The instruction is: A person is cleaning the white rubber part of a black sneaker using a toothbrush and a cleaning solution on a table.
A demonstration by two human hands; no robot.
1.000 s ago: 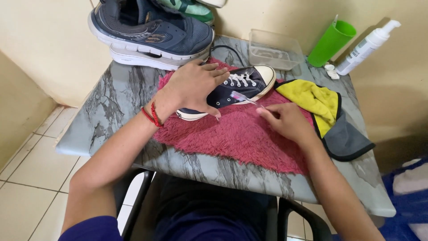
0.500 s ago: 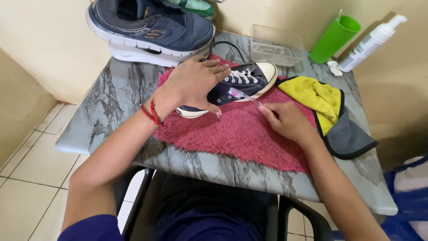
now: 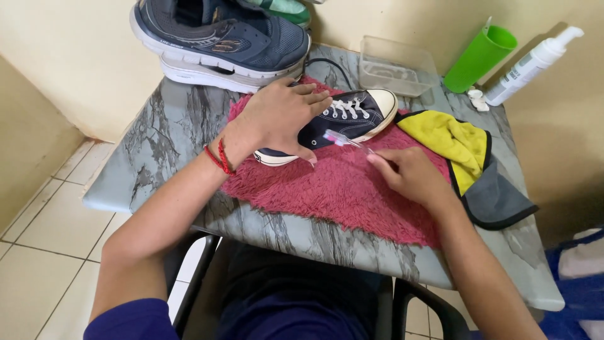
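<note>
A small navy canvas sneaker [image 3: 352,116] with white laces and a white toe cap lies on a shaggy red mat [image 3: 343,189]. My left hand [image 3: 280,119] is clamped over its heel half and holds it down. My right hand [image 3: 409,176] grips a clear toothbrush [image 3: 343,140] by the handle. The pinkish brush head rests against the sneaker's near side, close to the sole edge.
The mat lies on a grey marble-patterned table [image 3: 157,145]. A large blue running shoe [image 3: 220,41] sits at the back left, with a clear plastic tub [image 3: 396,66], green cup [image 3: 479,58] and white pump bottle [image 3: 531,63] behind. A yellow-and-grey cloth [image 3: 465,157] lies to the right.
The brush head has shifted slightly along the sneaker's side while my left hand kept its hold. The view has drifted a little.
</note>
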